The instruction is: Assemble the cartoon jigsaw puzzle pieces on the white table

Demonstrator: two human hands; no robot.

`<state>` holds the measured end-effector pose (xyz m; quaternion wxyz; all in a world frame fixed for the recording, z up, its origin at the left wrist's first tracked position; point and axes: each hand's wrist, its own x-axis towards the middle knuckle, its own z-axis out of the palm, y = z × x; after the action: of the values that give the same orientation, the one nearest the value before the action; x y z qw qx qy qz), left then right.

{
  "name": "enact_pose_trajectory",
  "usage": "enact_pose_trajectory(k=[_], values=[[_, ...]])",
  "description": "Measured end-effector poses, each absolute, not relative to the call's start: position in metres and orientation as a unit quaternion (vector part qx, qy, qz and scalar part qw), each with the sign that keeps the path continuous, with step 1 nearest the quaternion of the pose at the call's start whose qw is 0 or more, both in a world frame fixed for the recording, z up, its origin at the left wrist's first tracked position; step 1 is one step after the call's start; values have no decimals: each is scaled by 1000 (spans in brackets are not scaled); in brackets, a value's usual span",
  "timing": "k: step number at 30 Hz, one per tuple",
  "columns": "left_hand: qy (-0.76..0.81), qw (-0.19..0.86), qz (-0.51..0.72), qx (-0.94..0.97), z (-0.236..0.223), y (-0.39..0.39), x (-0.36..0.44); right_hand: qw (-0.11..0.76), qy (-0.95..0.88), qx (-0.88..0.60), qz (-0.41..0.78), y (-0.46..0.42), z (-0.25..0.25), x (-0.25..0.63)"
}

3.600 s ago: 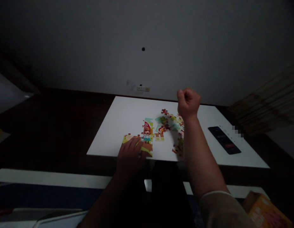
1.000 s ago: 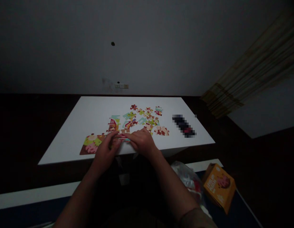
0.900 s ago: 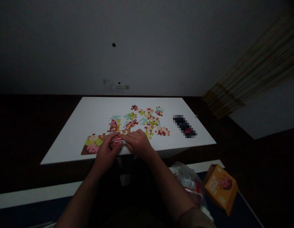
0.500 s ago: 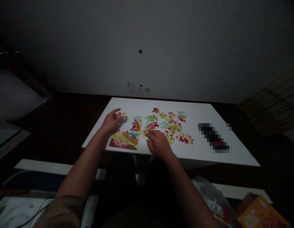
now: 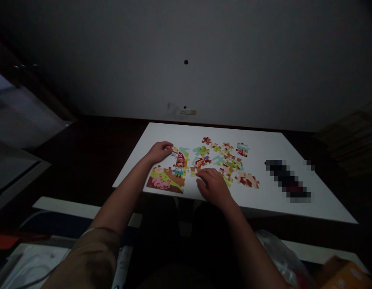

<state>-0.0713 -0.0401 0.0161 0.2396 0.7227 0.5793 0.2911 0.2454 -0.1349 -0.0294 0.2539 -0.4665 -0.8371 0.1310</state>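
On the white table lies a partly joined jigsaw puzzle, showing a pink pig, a farmer and a red barn. My left hand is at its upper left, fingers closed on a puzzle piece with red and pale blue on it. That piece sits right against the barn part, and whether it is locked in I cannot tell. My right hand rests on the table to the right of the puzzle, thumb apart from the loosely curved fingers. Its fingertips are at the edge of a loose brown and cream piece.
Several loose puzzle pieces lie scattered right of the joined part. A pixelated dark phone-like object lies farther right on the table. Below the table edge are a clear plastic bag and an orange box.
My left hand has carried the red piece from the joint working spot near the front edge, out to the left, then right against the barn. The right hand has stayed near the cream piece. The view has swung left.
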Motion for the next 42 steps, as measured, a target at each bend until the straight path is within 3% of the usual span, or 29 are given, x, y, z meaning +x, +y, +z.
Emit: enact_pose_trajectory(k=[12, 25, 42], values=[[591, 211, 282, 726, 7, -45, -76, 259, -832, -468, 145, -136, -30, 246], [583, 269, 322, 696, -30, -22, -92, 280, -842, -446, 115, -136, -31, 246], [578, 313, 388, 646, -36, -22, -92, 279, -841, -448, 118, -136, -31, 246]])
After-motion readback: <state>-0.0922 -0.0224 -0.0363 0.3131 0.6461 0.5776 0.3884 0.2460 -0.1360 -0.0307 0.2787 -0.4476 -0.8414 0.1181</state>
